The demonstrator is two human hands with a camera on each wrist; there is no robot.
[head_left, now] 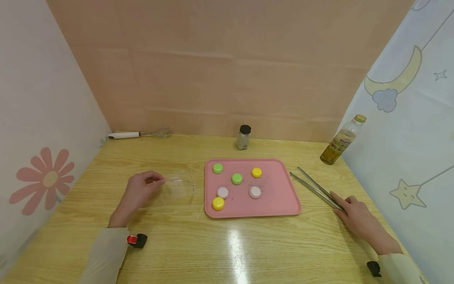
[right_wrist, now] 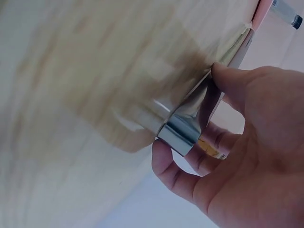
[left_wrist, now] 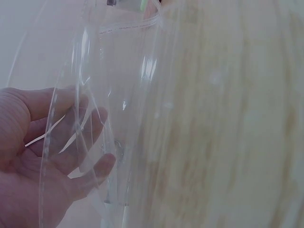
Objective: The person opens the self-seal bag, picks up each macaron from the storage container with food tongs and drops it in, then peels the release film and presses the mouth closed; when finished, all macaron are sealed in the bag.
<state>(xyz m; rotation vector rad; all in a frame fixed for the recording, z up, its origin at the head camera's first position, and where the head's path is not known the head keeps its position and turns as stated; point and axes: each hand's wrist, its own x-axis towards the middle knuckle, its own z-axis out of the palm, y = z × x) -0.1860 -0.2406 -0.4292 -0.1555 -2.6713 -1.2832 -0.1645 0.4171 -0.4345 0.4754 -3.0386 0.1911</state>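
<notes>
My left hand point(head_left: 142, 191) pinches the edge of a clear plastic bag point(head_left: 181, 188) between thumb and fingertips, left of the pink tray. Close up in the left wrist view, the see-through bag point(left_wrist: 126, 71) spreads in front of the fingers. On the right, my right hand point(head_left: 360, 221) holds metal tongs point(head_left: 315, 187) near their closed end, fingers and thumb on both sides. The tongs' tips are apart and point at the tray's right edge. Several macarons, green point(head_left: 237, 178), yellow point(head_left: 218, 203) and pale pink point(head_left: 255, 192), lie on the pink tray point(head_left: 276, 205).
A whisk point(head_left: 138, 134) with a white handle lies at the back left. Behind the tray stands a small jar point(head_left: 243, 138) with a black lid. A glass bottle point(head_left: 342, 141) of amber liquid stands at the back right, near the wall. Walls border the wooden table point(head_left: 184, 244).
</notes>
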